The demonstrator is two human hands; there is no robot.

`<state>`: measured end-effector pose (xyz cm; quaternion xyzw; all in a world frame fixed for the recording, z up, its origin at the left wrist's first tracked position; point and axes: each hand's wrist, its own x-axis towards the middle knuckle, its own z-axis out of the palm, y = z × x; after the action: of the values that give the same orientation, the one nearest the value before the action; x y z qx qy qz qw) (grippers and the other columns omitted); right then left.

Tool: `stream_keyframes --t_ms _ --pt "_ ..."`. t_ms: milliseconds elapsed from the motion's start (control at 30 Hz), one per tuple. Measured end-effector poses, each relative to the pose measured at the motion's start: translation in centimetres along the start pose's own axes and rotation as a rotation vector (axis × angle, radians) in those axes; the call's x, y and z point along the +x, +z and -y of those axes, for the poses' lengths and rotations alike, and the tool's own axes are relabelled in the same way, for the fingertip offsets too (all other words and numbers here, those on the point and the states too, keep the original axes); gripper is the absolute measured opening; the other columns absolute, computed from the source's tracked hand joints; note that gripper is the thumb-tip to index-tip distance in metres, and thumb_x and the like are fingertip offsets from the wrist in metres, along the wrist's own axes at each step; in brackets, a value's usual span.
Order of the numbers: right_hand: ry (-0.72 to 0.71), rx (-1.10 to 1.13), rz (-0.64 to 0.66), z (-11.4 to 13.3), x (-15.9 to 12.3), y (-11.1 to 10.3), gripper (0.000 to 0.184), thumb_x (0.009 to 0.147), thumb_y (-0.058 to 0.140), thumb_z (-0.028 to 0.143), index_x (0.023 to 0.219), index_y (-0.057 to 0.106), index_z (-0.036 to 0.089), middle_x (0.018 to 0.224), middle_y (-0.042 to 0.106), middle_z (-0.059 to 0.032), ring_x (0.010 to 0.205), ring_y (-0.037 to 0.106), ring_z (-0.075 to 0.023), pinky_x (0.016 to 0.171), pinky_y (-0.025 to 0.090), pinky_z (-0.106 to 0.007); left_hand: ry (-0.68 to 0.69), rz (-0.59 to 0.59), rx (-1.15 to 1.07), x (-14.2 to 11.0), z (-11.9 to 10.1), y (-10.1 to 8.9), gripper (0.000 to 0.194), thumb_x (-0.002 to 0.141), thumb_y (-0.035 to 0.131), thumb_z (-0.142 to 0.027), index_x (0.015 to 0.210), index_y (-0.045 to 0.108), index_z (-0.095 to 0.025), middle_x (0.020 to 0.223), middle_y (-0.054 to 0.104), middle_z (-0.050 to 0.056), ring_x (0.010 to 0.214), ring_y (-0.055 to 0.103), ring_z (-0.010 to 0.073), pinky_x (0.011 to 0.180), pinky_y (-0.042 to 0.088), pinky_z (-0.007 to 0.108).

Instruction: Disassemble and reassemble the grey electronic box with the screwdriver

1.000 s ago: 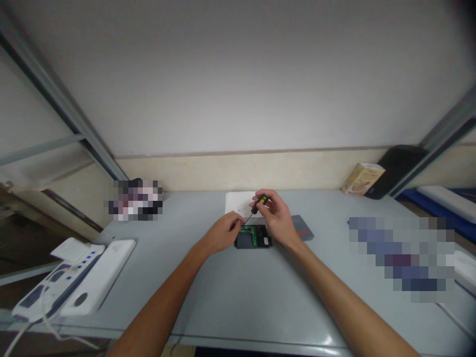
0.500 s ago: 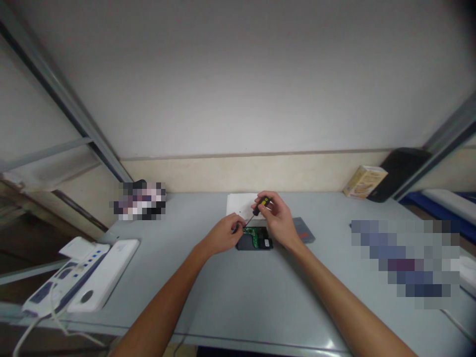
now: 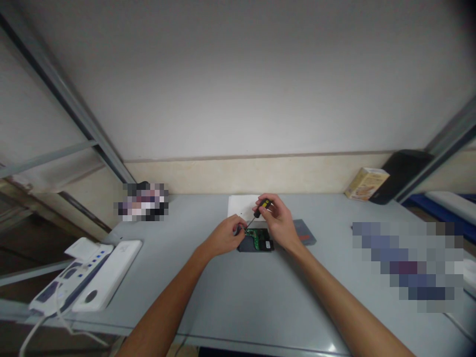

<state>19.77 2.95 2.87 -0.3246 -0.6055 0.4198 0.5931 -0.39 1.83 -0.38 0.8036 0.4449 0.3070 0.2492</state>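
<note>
My right hand (image 3: 279, 218) is closed round the black and yellow handle of a screwdriver (image 3: 264, 205). Its thin shaft slants down to the left, and the tip meets the upper left part of an opened dark device with a green circuit board (image 3: 256, 239). At that same corner my left hand (image 3: 227, 237) is closed, thumb and fingers pinched beside the tip. Something dark shows between those fingers, but I cannot tell if it is the device's edge or a separate piece. A flat grey cover (image 3: 305, 233) with a reddish mark lies right of the device, partly behind my right wrist.
White paper (image 3: 235, 207) lies behind the device on the grey table (image 3: 238, 297). On the left are a power strip (image 3: 70, 277) with cables and a white slab-like device (image 3: 111, 272). A yellowish box (image 3: 366, 184) leans by a black object (image 3: 403, 173) at back right. Two areas are pixelated.
The whole view has shifted slightly. Both hands keep nearly the same pose, with the screwdriver tip still at the device's upper left part.
</note>
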Motion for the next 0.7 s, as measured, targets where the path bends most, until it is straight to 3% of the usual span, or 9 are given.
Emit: stream_keyframes --t_ms 700 --pt "-0.019 -0.016 -0.015 0.0 -0.16 0.19 0.022 0.092 0.066 0.036 0.111 0.061 0.026 0.101 0.064 -0.0035 0.09 0.069 -0.0179 0.083 0.056 -0.034 -0.015 0.002 0.005 0.0 0.02 0.12 0.018 0.08 0.059 -0.012 0.095 0.068 -0.018 0.089 0.063 0.002 0.08 0.056 0.0162 0.076 0.045 0.028"
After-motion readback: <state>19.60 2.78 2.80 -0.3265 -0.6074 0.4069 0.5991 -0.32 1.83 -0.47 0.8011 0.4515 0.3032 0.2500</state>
